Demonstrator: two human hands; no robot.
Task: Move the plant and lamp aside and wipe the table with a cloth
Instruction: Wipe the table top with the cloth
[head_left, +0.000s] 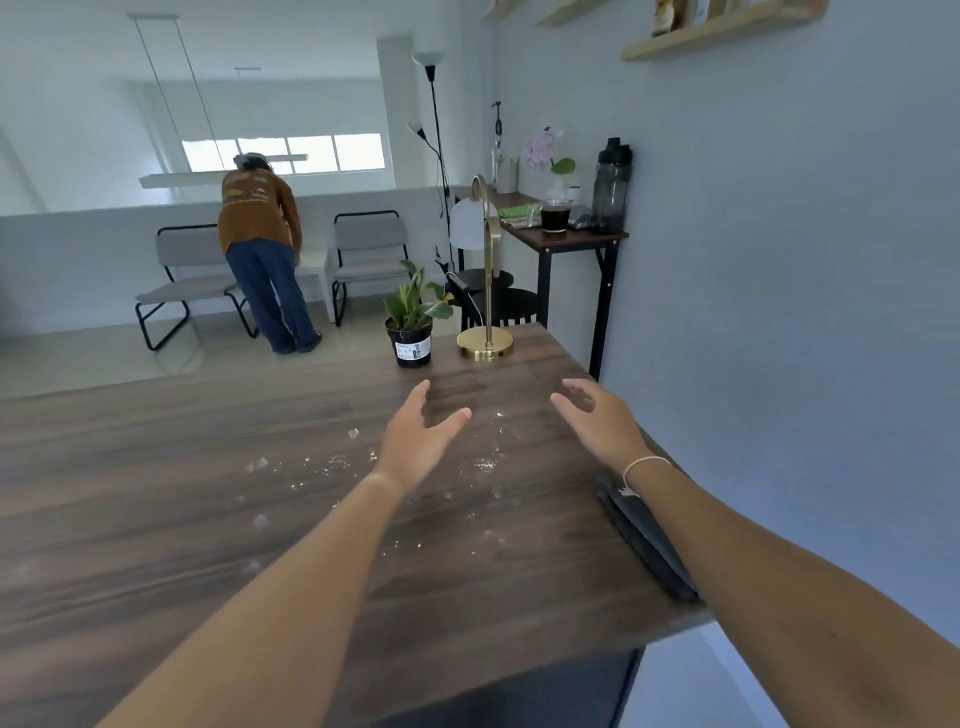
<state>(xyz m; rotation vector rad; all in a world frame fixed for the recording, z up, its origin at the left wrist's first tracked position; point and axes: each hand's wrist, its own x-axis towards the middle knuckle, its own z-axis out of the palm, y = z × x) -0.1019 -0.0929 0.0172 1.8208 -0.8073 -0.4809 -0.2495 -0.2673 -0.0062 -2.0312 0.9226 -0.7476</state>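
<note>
I have both arms stretched over the surface (156, 493), left hand (421, 436) and right hand (597, 421) each with an empty, spread grip. A dark folded cloth (644, 540) lies untouched beneath my right forearm; white crumbs (488, 462) remain. Beyond, the plant (415, 306) fills its black pot (410, 348) beside the lamp (485, 291), neither moved, I judge.

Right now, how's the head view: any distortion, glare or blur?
Head view: wide-angle bend bows the table edge and wall; window blown out; crumbs glint; plant, lamp and both hands, left, right, reasonably sharp.
</note>
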